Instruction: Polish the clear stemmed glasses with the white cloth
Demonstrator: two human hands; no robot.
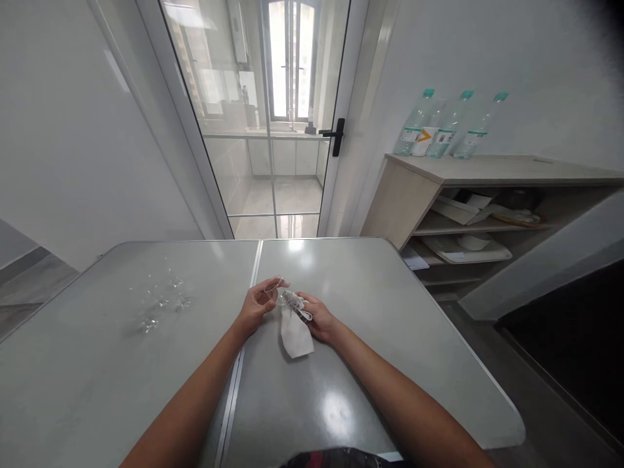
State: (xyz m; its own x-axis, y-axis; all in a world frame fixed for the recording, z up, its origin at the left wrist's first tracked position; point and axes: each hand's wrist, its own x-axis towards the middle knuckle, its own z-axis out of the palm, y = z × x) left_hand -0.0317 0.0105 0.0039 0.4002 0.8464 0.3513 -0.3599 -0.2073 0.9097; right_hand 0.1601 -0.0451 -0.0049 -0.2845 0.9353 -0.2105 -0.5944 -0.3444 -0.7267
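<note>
Over the middle of the table, my left hand [255,308] curls its fingers round a small clear glass [279,299]. The glass has a thin round rim, and its see-through body is hard to make out. My right hand [320,318] grips a white cloth [297,339] with a dark patterned strip. The cloth is bunched against the glass at its top, and its loose end hangs down toward me. Both hands are close together, just right of the table's metal seam.
Several pieces of clear glassware [163,302] stand on the left half of the grey table [390,383]. Behind the table is a glazed door [292,188] with a black handle. To the right, a wooden shelf unit [487,170] carries clear bottles [441,135] with green caps, and trays below.
</note>
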